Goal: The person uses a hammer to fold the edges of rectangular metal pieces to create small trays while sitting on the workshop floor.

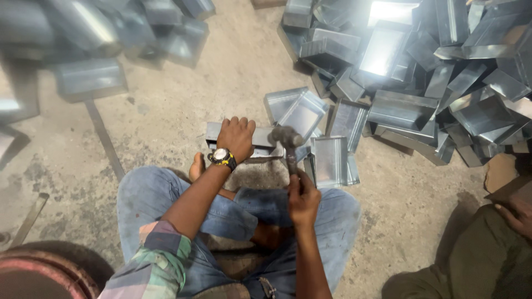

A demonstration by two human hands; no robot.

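I sit cross-legged on a concrete floor. My left hand (236, 137), with a wristwatch on the wrist, presses down on a folded sheet-metal box piece (264, 137) lying in front of my knees. My right hand (302, 198) is closed around the handle of a hammer (286, 136), whose blurred head is over the right end of that piece. More folded metal pieces (330, 160) lie just right of the hammer.
A large heap of shiny sheet-metal boxes (404, 108) fills the upper right. Another blurred pile (91, 77) lies at the upper left. A thin metal strip (103, 135) lies on the floor. Another person's hand and leg (515, 216) show at the lower right.
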